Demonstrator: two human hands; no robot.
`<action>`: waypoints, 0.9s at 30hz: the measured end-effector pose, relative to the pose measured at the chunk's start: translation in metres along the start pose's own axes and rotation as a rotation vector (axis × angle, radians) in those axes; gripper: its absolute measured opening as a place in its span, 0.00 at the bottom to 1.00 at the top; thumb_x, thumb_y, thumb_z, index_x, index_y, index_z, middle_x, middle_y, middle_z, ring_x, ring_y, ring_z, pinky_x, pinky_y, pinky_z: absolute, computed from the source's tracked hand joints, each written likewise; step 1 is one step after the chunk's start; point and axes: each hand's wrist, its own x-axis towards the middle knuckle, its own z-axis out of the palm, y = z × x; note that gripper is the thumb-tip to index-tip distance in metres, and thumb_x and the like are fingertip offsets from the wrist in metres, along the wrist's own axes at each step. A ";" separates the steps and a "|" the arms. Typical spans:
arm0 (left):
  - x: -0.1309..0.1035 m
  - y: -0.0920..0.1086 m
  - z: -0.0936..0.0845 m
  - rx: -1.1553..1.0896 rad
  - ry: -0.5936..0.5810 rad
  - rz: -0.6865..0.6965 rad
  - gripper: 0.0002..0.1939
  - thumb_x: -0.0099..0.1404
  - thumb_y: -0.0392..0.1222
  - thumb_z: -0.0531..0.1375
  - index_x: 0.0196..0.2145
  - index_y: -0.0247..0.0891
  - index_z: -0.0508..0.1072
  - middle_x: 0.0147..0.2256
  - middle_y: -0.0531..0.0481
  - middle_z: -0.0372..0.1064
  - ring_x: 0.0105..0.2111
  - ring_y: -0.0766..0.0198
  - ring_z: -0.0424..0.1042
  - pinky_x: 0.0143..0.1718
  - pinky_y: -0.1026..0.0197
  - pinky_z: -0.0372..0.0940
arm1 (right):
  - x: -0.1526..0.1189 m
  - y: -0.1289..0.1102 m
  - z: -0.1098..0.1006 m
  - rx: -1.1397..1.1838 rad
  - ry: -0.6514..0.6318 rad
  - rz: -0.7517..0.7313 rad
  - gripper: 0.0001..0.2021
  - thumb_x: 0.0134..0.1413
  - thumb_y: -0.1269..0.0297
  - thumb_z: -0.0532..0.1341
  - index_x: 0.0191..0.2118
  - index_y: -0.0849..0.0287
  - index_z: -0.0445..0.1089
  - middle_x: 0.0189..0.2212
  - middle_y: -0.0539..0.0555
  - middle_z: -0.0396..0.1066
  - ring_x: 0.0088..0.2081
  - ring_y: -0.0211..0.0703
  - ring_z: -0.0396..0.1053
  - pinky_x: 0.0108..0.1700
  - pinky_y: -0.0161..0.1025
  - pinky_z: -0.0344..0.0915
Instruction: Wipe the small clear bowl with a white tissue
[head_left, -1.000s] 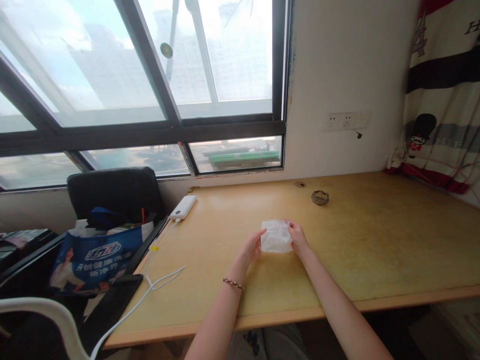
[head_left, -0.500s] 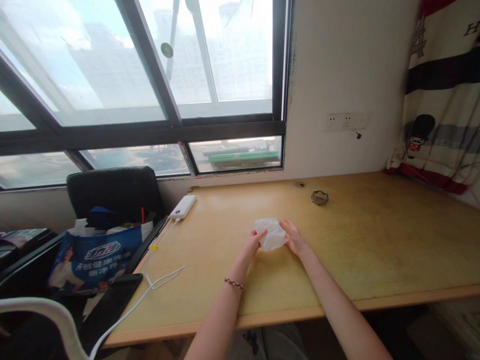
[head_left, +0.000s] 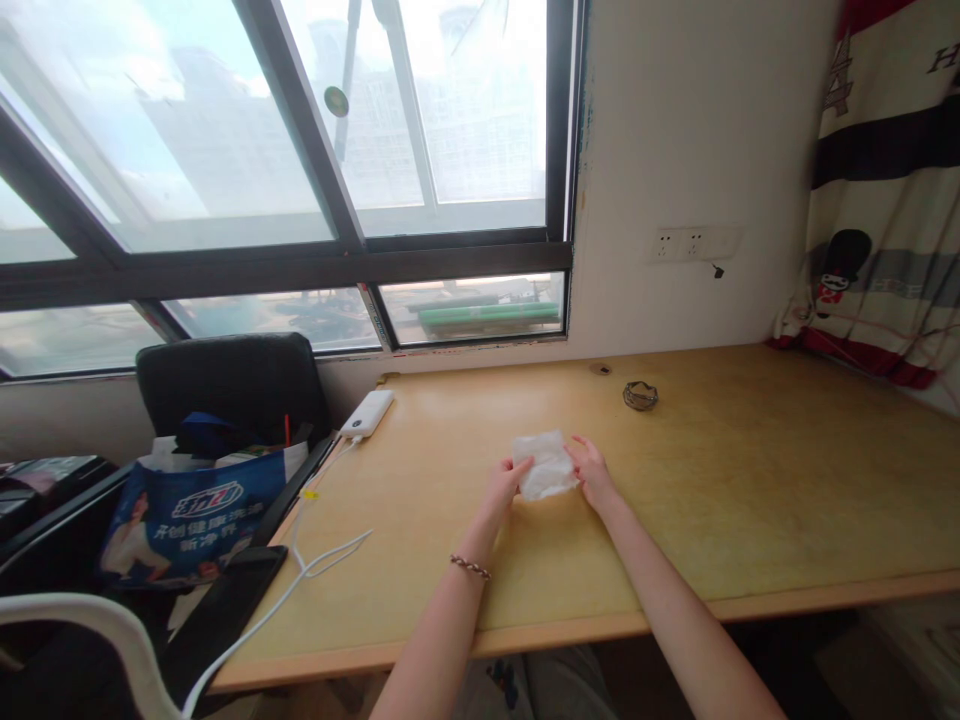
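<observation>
A folded white tissue [head_left: 544, 466] is held a little above the wooden table. My left hand [head_left: 511, 480] grips its left side, thumb on top and the other fingers hidden underneath. At the right edge, my right hand [head_left: 590, 473] pinches the tissue, with one finger raised off it. A braided bracelet [head_left: 470, 567] circles my left wrist.
On the table [head_left: 750, 480], a dark wire-like ring [head_left: 640, 396] lies toward the back. A white power bank [head_left: 367, 415] with a white cable [head_left: 300, 545] lies along the left edge. A black chair [head_left: 232, 385] holding a blue bag [head_left: 191, 520] stands to the left.
The tissue has shifted slightly and its right edge looks a bit wider. My right hand has moved slightly to the right, with one finger lifting. My left hand keeps its grip.
</observation>
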 end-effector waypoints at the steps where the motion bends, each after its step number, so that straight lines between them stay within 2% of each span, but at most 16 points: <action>1: -0.002 0.002 0.001 0.004 0.000 -0.003 0.17 0.45 0.48 0.62 0.29 0.30 0.71 0.24 0.46 0.69 0.20 0.68 0.64 0.19 0.67 0.58 | -0.002 0.000 0.001 -0.007 -0.022 0.026 0.28 0.32 0.61 0.65 0.44 0.57 0.57 0.29 0.52 0.69 0.24 0.39 0.68 0.22 0.33 0.61; 5: -0.009 0.006 0.006 0.012 -0.043 0.020 0.21 0.45 0.48 0.63 0.34 0.31 0.71 0.29 0.44 0.70 0.24 0.65 0.68 0.23 0.65 0.62 | -0.008 0.002 0.005 -0.022 -0.168 0.002 0.38 0.26 0.67 0.68 0.49 0.56 0.52 0.33 0.53 0.70 0.31 0.45 0.69 0.29 0.38 0.65; 7: -0.010 0.007 0.007 0.023 -0.088 0.013 0.22 0.42 0.46 0.65 0.34 0.30 0.71 0.30 0.43 0.70 0.27 0.62 0.69 0.25 0.63 0.63 | -0.008 0.002 0.004 -0.036 -0.188 -0.043 0.40 0.24 0.68 0.68 0.50 0.56 0.51 0.33 0.52 0.70 0.31 0.45 0.69 0.31 0.39 0.66; 10: -0.008 0.007 0.007 0.027 -0.127 -0.027 0.24 0.38 0.42 0.67 0.34 0.29 0.71 0.32 0.41 0.70 0.29 0.58 0.70 0.28 0.61 0.64 | -0.003 0.003 0.001 -0.045 -0.134 -0.092 0.38 0.25 0.68 0.67 0.49 0.56 0.53 0.32 0.52 0.70 0.30 0.44 0.69 0.30 0.38 0.65; 14: -0.009 0.009 0.007 -0.006 -0.111 -0.036 0.24 0.36 0.41 0.67 0.33 0.29 0.71 0.33 0.40 0.71 0.30 0.58 0.70 0.29 0.60 0.65 | 0.004 0.004 -0.004 0.026 -0.015 -0.141 0.33 0.25 0.70 0.67 0.45 0.56 0.57 0.30 0.50 0.69 0.30 0.40 0.69 0.31 0.35 0.65; 17: -0.011 0.010 0.007 -0.045 -0.093 -0.008 0.23 0.38 0.42 0.67 0.34 0.29 0.71 0.32 0.40 0.71 0.30 0.58 0.70 0.30 0.61 0.64 | 0.006 0.002 -0.006 0.130 -0.017 -0.087 0.31 0.25 0.72 0.67 0.43 0.56 0.58 0.29 0.49 0.70 0.31 0.40 0.69 0.32 0.34 0.66; 22: -0.006 0.008 0.002 -0.104 -0.056 -0.018 0.21 0.41 0.44 0.65 0.34 0.31 0.70 0.29 0.44 0.70 0.27 0.63 0.68 0.26 0.64 0.63 | 0.001 -0.002 -0.005 0.195 -0.224 0.109 0.22 0.29 0.70 0.67 0.37 0.60 0.62 0.29 0.53 0.71 0.31 0.43 0.70 0.33 0.37 0.66; 24: -0.002 0.006 -0.001 -0.127 -0.032 -0.018 0.19 0.42 0.44 0.64 0.32 0.31 0.70 0.26 0.47 0.69 0.23 0.67 0.66 0.23 0.66 0.60 | -0.001 -0.003 -0.005 0.179 -0.267 0.137 0.20 0.29 0.71 0.66 0.35 0.61 0.63 0.29 0.53 0.72 0.31 0.43 0.70 0.33 0.37 0.66; 27: 0.001 0.005 -0.004 -0.143 -0.019 -0.012 0.17 0.43 0.44 0.63 0.32 0.33 0.69 0.23 0.50 0.67 0.19 0.71 0.63 0.19 0.68 0.57 | -0.001 -0.004 -0.006 0.168 -0.256 0.127 0.20 0.28 0.71 0.66 0.35 0.62 0.64 0.29 0.53 0.72 0.31 0.45 0.70 0.31 0.38 0.66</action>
